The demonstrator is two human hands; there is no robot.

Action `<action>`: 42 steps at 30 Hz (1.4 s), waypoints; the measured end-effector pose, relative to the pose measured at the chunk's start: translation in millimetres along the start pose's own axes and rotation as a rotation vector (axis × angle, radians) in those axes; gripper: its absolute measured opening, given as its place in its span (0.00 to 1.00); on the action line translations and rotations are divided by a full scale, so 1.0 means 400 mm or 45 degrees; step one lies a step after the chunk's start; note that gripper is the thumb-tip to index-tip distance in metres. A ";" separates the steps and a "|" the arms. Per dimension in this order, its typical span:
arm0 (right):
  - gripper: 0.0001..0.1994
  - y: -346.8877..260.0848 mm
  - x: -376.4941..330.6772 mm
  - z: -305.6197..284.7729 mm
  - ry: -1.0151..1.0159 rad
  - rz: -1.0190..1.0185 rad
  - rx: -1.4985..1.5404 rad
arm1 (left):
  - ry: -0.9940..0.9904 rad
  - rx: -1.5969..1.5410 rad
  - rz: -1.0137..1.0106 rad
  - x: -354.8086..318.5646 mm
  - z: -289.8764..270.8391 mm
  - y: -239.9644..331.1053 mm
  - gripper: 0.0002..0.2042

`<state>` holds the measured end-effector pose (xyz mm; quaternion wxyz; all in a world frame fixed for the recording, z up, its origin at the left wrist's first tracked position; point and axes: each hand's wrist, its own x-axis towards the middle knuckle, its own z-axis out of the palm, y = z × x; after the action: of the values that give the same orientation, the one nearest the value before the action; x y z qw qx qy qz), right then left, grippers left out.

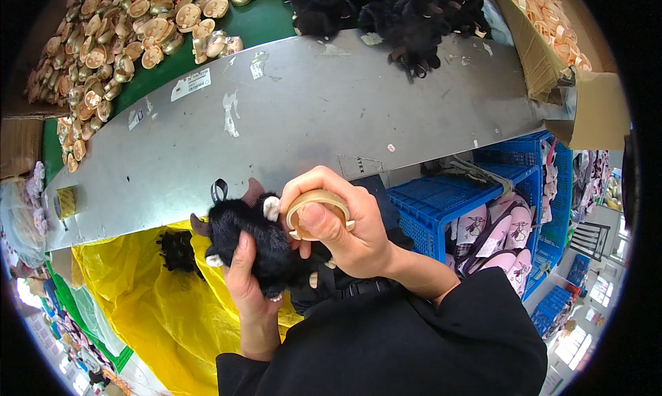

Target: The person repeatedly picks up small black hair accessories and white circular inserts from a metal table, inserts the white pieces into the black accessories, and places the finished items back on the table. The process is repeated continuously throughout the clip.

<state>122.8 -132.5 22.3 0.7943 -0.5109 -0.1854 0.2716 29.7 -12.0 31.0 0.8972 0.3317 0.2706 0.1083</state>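
Observation:
My left hand (248,286) is closed round a black plush bull (252,241) with brown horns, white ears and a black loop on top. Its thumb presses into the dark fur. Just to the right, my right hand (352,227) grips a round gold plastic shell (317,201), thumb laid across its hollow and fingers curled behind. The shell is close beside the bull's white ear; whether the two touch I cannot tell. Both things are held up in front of the metal table's near edge.
On the metal table (303,113), gold plastic shells (155,31) lie heaped at the far left, black plush toys (407,24) at the back. A carton (545,58) of peach-coloured rings stands far right. Below are a yellow plastic bag (138,299) and a blue crate (441,210) of pink slippers.

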 end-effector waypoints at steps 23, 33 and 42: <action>0.15 0.002 0.039 -0.032 -0.172 0.113 -0.288 | 0.002 0.224 0.033 -0.013 0.007 -0.006 0.31; 0.09 -0.029 0.042 -0.021 -0.093 -0.090 -0.361 | -0.116 0.167 0.089 -0.032 -0.010 -0.021 0.33; 0.08 -0.023 0.030 -0.011 -0.073 -0.050 -0.360 | -0.179 0.032 0.113 -0.034 -0.044 -0.043 0.34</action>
<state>136.9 -131.1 29.1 0.7141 -0.6058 -0.2545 0.2416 8.7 -20.7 14.2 0.9041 0.3614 0.1933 0.1209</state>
